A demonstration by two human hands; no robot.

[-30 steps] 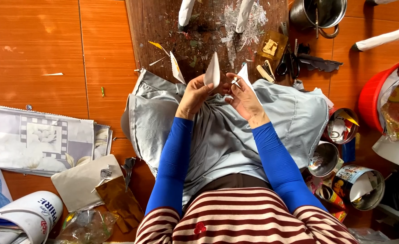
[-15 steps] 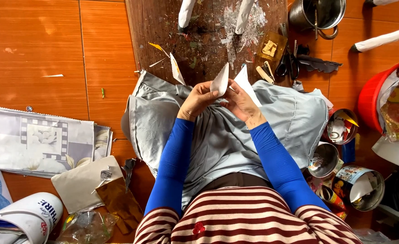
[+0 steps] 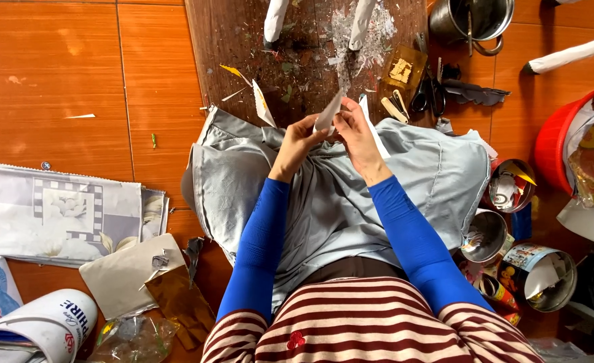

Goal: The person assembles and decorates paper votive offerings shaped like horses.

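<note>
The fingertips of the left hand (image 3: 300, 140) and right hand (image 3: 356, 132) hide much of the paper strip (image 3: 328, 113); its shape cannot be told. At twelve o'clock the top edge cuts off two white rolls (image 3: 274, 19). At three o'clock the red basin (image 3: 554, 138) runs past the edge. The scissors (image 3: 430, 94) are too small to make out.

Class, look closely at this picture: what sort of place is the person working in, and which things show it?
Probably a home craft corner on a tiled floor: a scrap-littered wooden board, scissors, and opened tin cans beside the hands folding a paper piece.
</note>
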